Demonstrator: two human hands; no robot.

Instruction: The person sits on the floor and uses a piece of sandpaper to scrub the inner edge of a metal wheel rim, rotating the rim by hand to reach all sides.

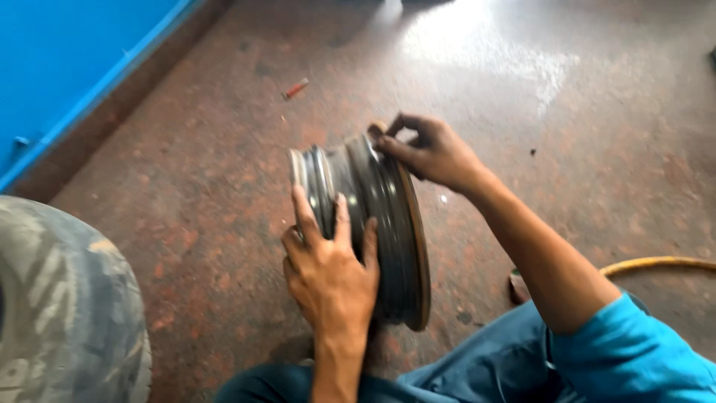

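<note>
A bare steel wheel rim (384, 216) stands on edge on the reddish floor in front of me. My left hand (328, 269) lies flat against its near side, fingers spread over the barrel, steadying it. My right hand (429, 149) reaches over the top and pinches something small at the rim's upper right flange; what it pinches is too small to tell. My blue-sleeved right arm (626, 351) comes in from the lower right.
A dusty tyre (67, 306) fills the lower left corner. A blue wall panel (67, 67) runs along the upper left. A small red object (295, 89) lies on the floor behind the rim. A yellow hose (656, 263) curves at the right.
</note>
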